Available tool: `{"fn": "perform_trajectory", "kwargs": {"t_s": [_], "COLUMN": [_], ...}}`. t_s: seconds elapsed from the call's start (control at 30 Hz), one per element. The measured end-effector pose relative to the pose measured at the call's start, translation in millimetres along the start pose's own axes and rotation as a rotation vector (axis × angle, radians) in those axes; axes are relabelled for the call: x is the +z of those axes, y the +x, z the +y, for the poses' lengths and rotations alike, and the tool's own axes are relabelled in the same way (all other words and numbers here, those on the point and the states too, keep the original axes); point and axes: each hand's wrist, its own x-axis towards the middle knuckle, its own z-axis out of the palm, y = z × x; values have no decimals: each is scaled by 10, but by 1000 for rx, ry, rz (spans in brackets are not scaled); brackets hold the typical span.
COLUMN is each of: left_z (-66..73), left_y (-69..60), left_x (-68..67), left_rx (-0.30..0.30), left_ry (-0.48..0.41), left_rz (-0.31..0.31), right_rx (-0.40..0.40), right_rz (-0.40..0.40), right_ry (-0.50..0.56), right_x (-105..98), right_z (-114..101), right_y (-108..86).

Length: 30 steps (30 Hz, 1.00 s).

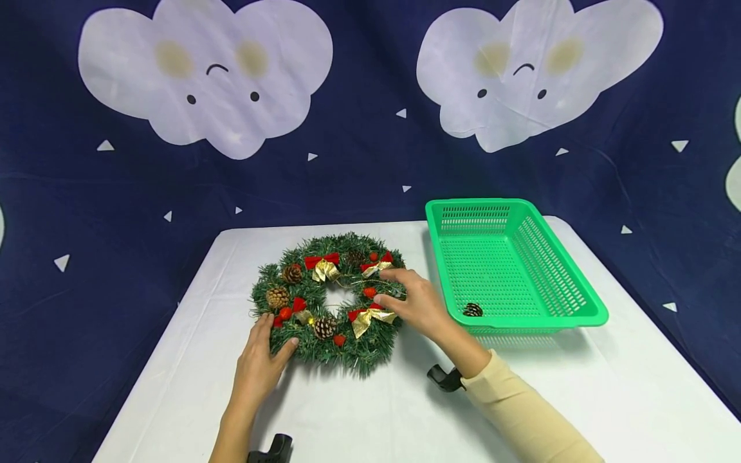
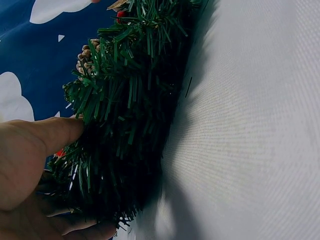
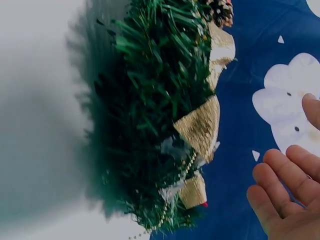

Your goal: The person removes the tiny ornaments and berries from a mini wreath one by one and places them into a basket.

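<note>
white table (image 1: 173, 386), left hand (image 1: 258, 361) spread against wreath (image 1: 361, 350), right hand (image 1: 422, 305) spread over it, green basket (image 1: 523, 321) in head view only

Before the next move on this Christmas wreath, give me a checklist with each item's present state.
1. Christmas wreath lying flat on the white tablecloth: ok.
2. Left hand in contact with the wreath: ok, at its near-left edge.
3. Right hand free of objects: ok, nothing is held in the right wrist view.
4. Wreath clear of the green plastic basket: ok, cloth shows between them.
5. Basket empty: not ok, a pine cone lies in its near-left corner.
6. Gold bead chain fastened to the wreath: cannot tell.
</note>
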Motion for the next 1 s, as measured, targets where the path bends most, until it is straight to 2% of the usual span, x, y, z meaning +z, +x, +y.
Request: {"fn": "perform_trajectory", "kwargs": {"t_s": [0.77, 1.0], "left_z": [0, 5], "left_y": [7, -4], "left_x": [-6, -6], "left_rx": [4, -7], "left_ry": [0, 0], "left_rz": [0, -5], "right_rx": [-94, -90], "right_rz": [-104, -151], "right_ry": [-2, -8], "right_x": [372, 464], "right_z": [-190, -244], "right_y": [-36, -40]}}
